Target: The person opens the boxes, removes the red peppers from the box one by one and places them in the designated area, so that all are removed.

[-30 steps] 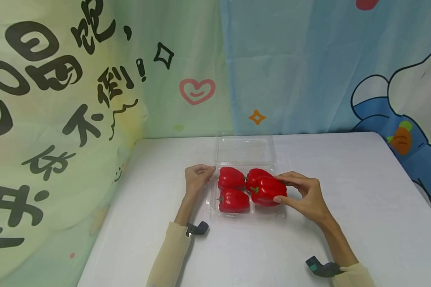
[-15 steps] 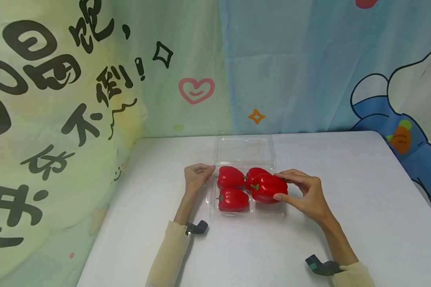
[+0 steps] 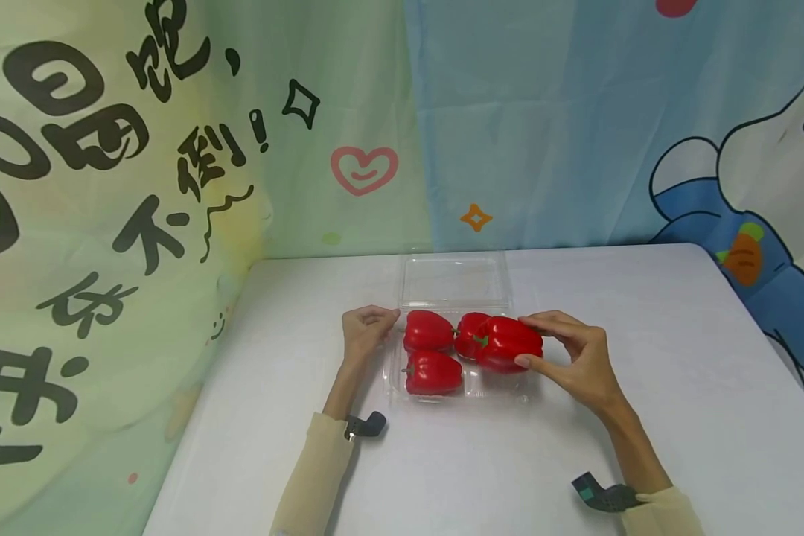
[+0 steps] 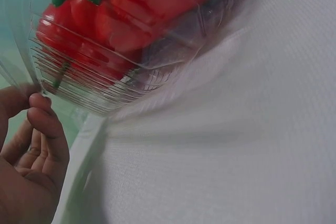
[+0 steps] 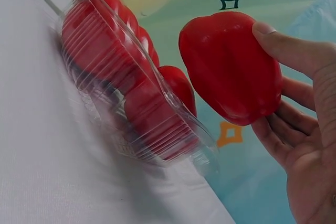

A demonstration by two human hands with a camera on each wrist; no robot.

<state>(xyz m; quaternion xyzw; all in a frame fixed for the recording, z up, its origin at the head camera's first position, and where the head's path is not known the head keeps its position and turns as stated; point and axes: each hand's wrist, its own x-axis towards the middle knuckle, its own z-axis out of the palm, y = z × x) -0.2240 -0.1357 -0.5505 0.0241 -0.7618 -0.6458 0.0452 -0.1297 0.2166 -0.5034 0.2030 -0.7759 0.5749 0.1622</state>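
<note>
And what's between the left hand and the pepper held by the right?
The back-left pepper and back-right pepper in the clear container, as the head view shows.

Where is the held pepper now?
In the head view, the held pepper is in the right hand, over the right part of the clear container, partly hiding another pepper.

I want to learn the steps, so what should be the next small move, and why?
Perhaps the right hand should carry its red pepper farther right, past the transparent box: the pepper has shifted rightward in the head view, and the left hand pinches the box's edge.
</note>
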